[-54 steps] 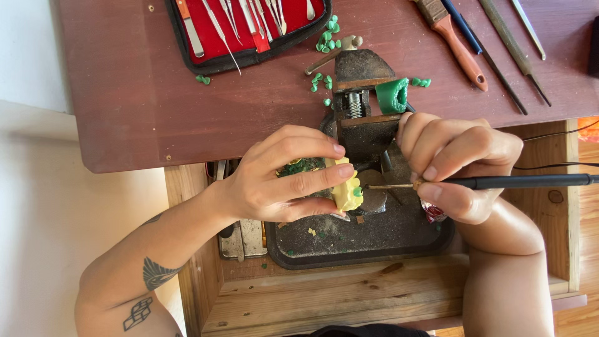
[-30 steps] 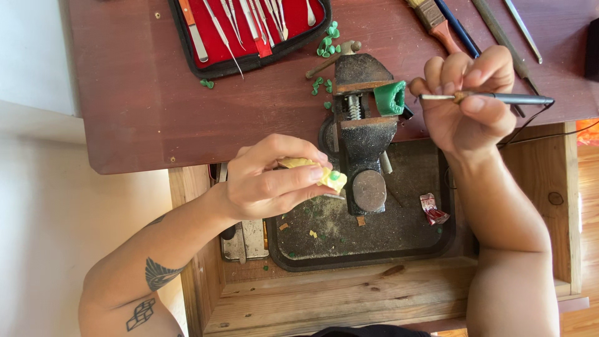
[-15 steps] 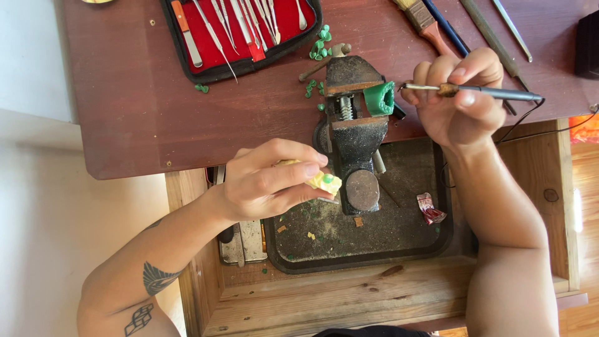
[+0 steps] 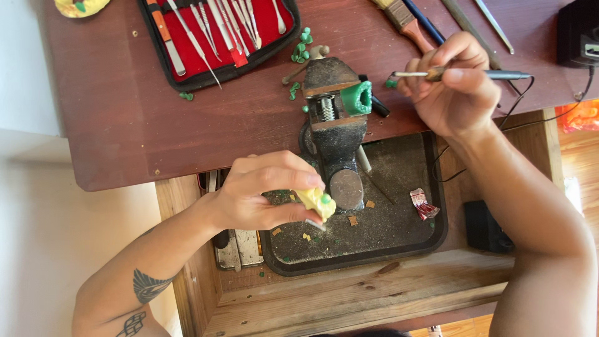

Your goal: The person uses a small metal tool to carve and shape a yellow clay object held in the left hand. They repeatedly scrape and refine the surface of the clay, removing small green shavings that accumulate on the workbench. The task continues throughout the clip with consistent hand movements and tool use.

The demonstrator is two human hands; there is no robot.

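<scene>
— Yellow wax, is that what the left hand (image 4: 259,196) has?

— Yes, a small yellow lump (image 4: 317,202) with a green dot on it, pinched between thumb and curled fingers (image 4: 293,171), just above the dark tray (image 4: 399,246) and right beside the base of the bench vise (image 4: 337,125).

— And the right hand (image 4: 452,87)?

— Its fingers are closed round a slim corded tool (image 4: 474,75), held level over the red-brown worktop (image 4: 125,106), tip pointing toward the green piece (image 4: 357,98) clamped in the vise, near it but apart.

— Anything else?

— An open red-lined case of instruments (image 4: 218,31) at the far edge, with green bits (image 4: 302,47) scattered next to it.
</scene>
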